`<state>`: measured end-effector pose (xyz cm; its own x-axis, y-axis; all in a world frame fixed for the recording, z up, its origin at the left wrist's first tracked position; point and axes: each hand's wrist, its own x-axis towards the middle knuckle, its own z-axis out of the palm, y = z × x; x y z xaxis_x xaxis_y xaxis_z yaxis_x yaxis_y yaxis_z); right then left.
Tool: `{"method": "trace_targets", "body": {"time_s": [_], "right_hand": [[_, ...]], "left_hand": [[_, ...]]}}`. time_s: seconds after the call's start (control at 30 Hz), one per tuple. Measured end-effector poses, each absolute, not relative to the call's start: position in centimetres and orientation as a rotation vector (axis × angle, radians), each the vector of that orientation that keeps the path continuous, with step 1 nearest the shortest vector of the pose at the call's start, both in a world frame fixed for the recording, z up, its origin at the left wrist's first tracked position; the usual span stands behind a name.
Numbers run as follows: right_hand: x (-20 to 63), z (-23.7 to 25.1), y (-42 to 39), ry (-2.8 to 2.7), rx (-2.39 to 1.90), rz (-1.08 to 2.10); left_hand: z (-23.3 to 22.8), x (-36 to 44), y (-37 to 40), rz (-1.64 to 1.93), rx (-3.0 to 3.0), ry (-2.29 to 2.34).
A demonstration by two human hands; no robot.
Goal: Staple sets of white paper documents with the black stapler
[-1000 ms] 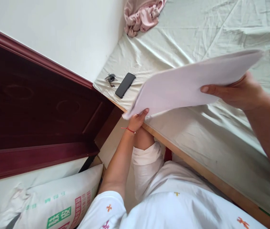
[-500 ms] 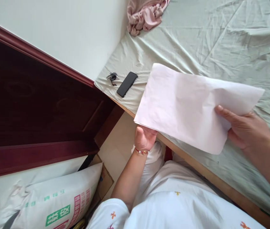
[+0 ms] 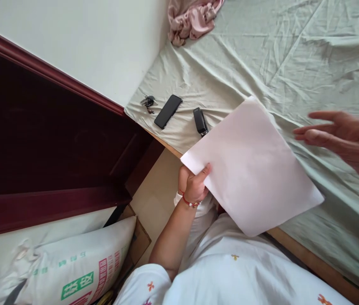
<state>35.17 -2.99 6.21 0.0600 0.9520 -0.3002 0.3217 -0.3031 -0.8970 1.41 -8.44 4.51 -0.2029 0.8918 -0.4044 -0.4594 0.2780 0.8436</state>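
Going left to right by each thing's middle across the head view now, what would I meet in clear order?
Printed white sack → keys → black smartphone → black stapler → white paper → right hand.

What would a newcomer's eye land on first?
Probably the large white paper in the middle, gripped near its left corner by the left hand, while the right hand is open and apart at the right. Next, the black stapler and phone on the pale green cloth, up and left of the paper. A white sack sits at lower left.
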Motion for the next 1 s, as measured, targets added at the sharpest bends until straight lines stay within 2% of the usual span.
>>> {"method": "trace_targets", "body": {"time_s": [0.1, 0.17, 0.23, 0.47, 0.7, 1.0], "right_hand": [[33.6, 6.6, -1.8, -1.398, -1.537, 1.576], [32.2, 6.4, -1.3, -1.288, -1.388, 1.853], [31.1, 5.8, -1.0, -1.141, -1.375, 1.935], [29.5, 4.4, -0.8, -1.0, -1.446, 1.992], [29.3, 4.1, -1.2, -1.16, -1.423, 1.908], [29.8, 3.7, -0.9, -1.323, -1.448, 1.954]], "left_hand": [[4.1, 2.1, -8.4, 1.251, 0.56, 1.227], [3.4, 2.5, -8.1, 1.255, 0.625, 1.246], [2.8, 2.5, -7.7, 1.272, 0.673, 1.252], [2.1, 2.0, -5.8, 1.358, 0.686, 1.077], [1.4, 2.0, -5.2, 1.354, 0.615, 1.116], [1.1, 1.5, -5.3, 1.349, 0.636, 1.136]]}}
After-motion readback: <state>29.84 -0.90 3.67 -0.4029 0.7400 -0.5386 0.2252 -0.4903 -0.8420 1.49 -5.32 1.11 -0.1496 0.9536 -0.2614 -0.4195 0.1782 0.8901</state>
